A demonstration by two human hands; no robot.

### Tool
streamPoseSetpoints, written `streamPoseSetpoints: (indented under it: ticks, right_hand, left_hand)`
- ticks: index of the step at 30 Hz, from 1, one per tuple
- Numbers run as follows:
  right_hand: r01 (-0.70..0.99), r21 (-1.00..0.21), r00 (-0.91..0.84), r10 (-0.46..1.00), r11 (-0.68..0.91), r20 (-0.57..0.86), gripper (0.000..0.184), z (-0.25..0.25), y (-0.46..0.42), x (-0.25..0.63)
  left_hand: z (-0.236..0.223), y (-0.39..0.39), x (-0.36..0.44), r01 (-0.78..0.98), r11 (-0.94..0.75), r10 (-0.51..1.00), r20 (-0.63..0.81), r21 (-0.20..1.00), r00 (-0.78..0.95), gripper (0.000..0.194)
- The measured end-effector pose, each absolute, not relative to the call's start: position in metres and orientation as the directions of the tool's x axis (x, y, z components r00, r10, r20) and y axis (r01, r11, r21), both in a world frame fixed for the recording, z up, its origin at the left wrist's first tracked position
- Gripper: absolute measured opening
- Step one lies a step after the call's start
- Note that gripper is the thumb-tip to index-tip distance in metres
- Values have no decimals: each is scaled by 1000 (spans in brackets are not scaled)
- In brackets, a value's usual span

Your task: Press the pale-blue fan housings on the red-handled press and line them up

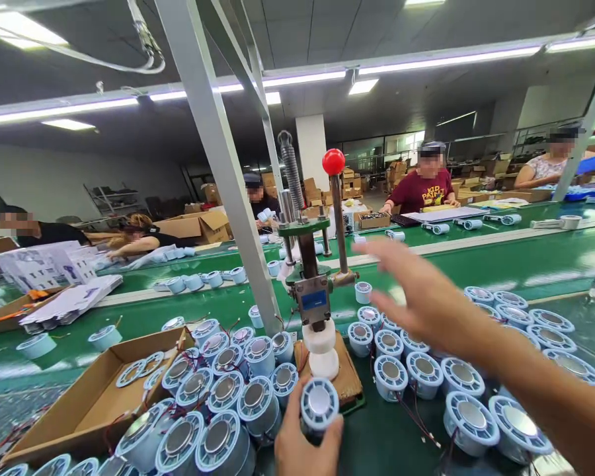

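Light-blue cylindrical housing (319,400) with a silver disc set in a spoked rim: it sits in the left hand (305,441), at bottom centre, disc side facing up and toward the camera. That hand is clamped on it, fingers around its left side and thumb on its right. Whether its underside touches anything is hidden.

On either side stand many more housings of the same kind, a packed left cluster (258,398) and a looser right cluster (425,370), several with thin dark-red leads trailing. Beyond the left cluster's outer edge, an open cardboard tray (92,400) holds a few loose spoked rings (153,363).

Just beyond the held housing is the brown base block (350,377) of a hand press (313,297), with 2 white round blocks (320,338) stacked beneath its ram. The right hand (416,281) is raised to the right of the press, slightly blurred, fingers spread apart; a gap shows between its fingertips and the lever rod (338,225), which is topped by a red ball knob (334,162). A grey post (223,158) slants up left of the press.

Farther off, white-and-blue handled parts (436,228) lie along a green work surface (535,261). Behind it, 1 person in a maroon shirt (429,192) sits beside papers, with cardboard cartons (313,190) at the back.
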State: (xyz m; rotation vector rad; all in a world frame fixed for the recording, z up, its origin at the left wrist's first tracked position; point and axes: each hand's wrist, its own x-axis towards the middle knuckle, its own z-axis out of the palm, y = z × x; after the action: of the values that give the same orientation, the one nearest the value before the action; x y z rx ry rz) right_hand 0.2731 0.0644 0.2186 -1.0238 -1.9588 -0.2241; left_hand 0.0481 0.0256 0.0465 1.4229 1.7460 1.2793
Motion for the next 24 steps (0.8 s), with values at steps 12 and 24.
streamPoseSetpoints:
  ticks: [12, 24]
  right_hand:
    - [411, -626, -35, 697, 663, 716, 23, 361, 196, 235]
    - [425, -518, 4, 571, 742, 821, 27, 320, 93, 251]
  left_hand:
    - [67, 111, 65, -4, -199, 976, 198, 980, -95, 55]
    - [55, 98, 67, 110, -165, 975, 178, 980, -129, 78]
